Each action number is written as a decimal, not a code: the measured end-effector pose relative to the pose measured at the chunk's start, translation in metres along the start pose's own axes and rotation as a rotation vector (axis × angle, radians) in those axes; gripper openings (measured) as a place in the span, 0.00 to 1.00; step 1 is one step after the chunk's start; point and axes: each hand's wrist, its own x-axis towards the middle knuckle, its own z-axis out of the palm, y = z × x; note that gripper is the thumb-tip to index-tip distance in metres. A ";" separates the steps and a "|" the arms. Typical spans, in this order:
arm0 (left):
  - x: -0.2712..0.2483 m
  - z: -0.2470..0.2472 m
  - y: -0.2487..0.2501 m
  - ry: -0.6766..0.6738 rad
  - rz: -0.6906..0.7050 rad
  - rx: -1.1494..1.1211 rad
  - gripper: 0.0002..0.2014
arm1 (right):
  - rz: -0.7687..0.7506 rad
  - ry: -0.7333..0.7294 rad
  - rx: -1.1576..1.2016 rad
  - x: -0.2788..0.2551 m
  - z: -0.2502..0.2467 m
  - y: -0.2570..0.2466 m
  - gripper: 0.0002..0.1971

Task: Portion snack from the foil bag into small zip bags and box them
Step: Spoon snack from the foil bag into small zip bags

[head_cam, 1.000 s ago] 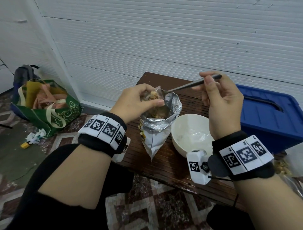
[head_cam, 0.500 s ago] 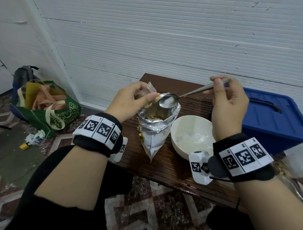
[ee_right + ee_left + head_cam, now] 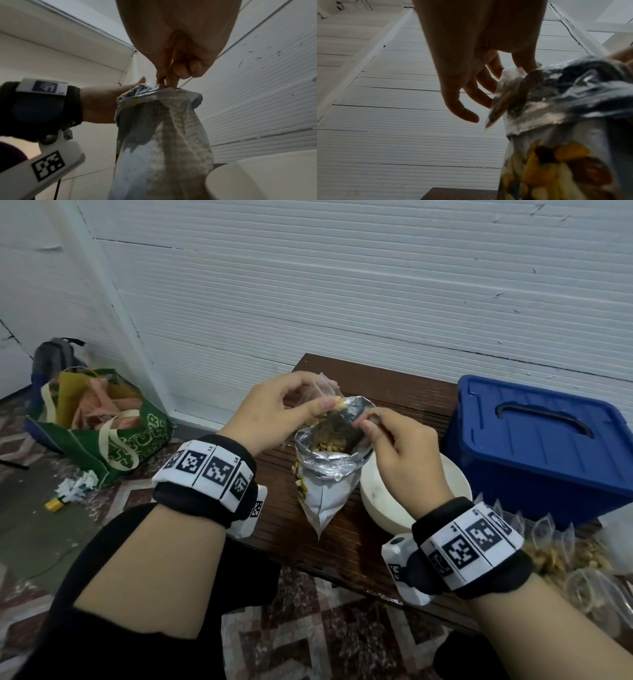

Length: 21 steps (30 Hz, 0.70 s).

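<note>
Right hand (image 3: 402,453) dropped into foil bag (image 3: 329,474), hiding bowl (image 3: 455,484).

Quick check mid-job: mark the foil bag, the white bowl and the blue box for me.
foil bag (image 3: 325,498): head view, on its silver front below the rolled rim.
white bowl (image 3: 457,479): head view, on the rim's far right side.
blue box (image 3: 534,446): head view, on the lid below the handle.

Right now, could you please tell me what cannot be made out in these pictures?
- Spoon bowl: head view, down inside the foil bag; the right hand covers the handle.
- Small zip bag fill: head view, left hand hides it.
- Blue box contents: lid on.
- Filled zip bags: cut off by right edge.
</note>
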 end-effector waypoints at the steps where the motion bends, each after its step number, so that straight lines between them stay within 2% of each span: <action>1: 0.000 0.000 0.000 -0.008 0.001 0.000 0.19 | 0.038 0.017 0.022 0.001 -0.001 0.000 0.08; 7: 0.001 -0.001 -0.003 -0.028 -0.010 -0.001 0.19 | 0.313 0.103 0.163 0.007 -0.007 -0.003 0.09; 12: 0.001 -0.002 -0.003 -0.013 -0.010 -0.010 0.20 | 0.486 0.234 0.227 0.017 -0.017 0.003 0.10; 17: 0.001 -0.003 -0.003 0.001 -0.029 -0.017 0.17 | 0.565 0.316 0.218 0.031 -0.031 0.006 0.10; 21: 0.000 -0.005 -0.005 0.022 -0.066 0.020 0.23 | 0.577 0.364 0.206 0.038 -0.044 0.006 0.10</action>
